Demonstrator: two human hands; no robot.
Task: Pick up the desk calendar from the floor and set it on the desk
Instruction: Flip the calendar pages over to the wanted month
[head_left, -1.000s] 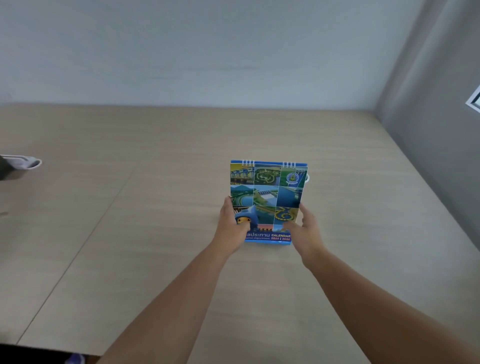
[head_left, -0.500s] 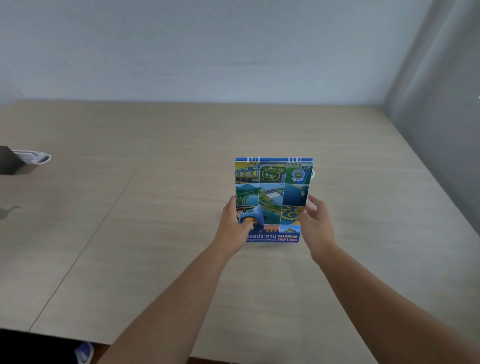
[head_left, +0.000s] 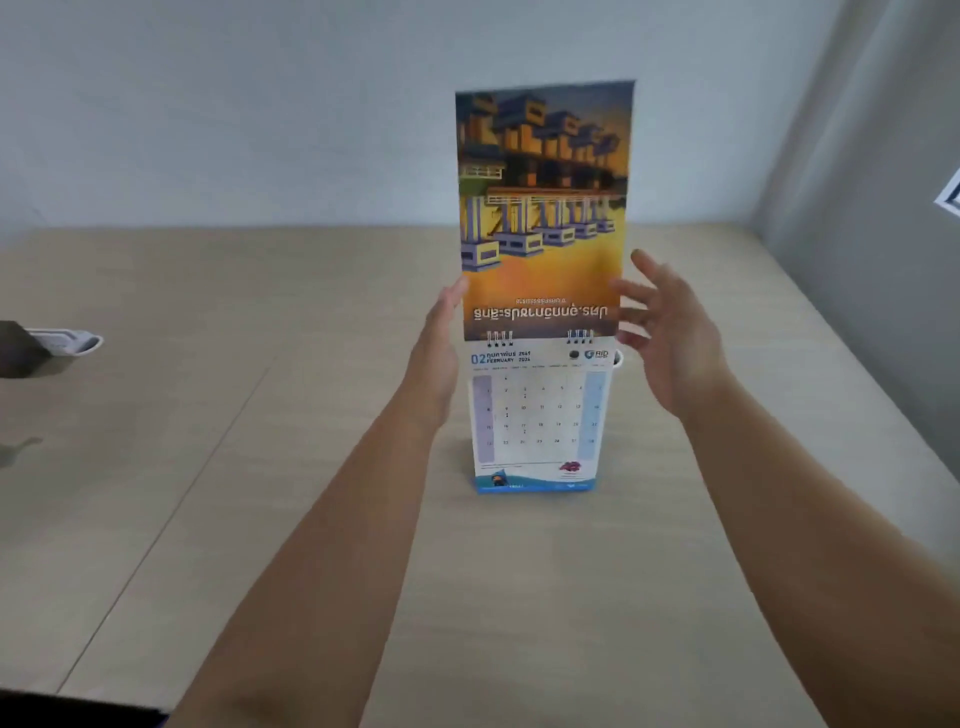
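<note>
desk calendar (head_left: 537, 421) upright on desk (head_left: 260, 467)

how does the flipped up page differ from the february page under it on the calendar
The flipped-up page stands above the spiral binding with an orange photo of buildings, printed upside down; the February page slopes down to the desk, white with a date grid, reading upright. The left hand touches only the flipped-up page. Both hang from the same binding.

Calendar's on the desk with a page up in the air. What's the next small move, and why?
Probably tip the raised page over the spiral binding to the back. The desk calendar already stands on the desk; the left hand touches the page's edge, and the right hand is open beside it.
</note>
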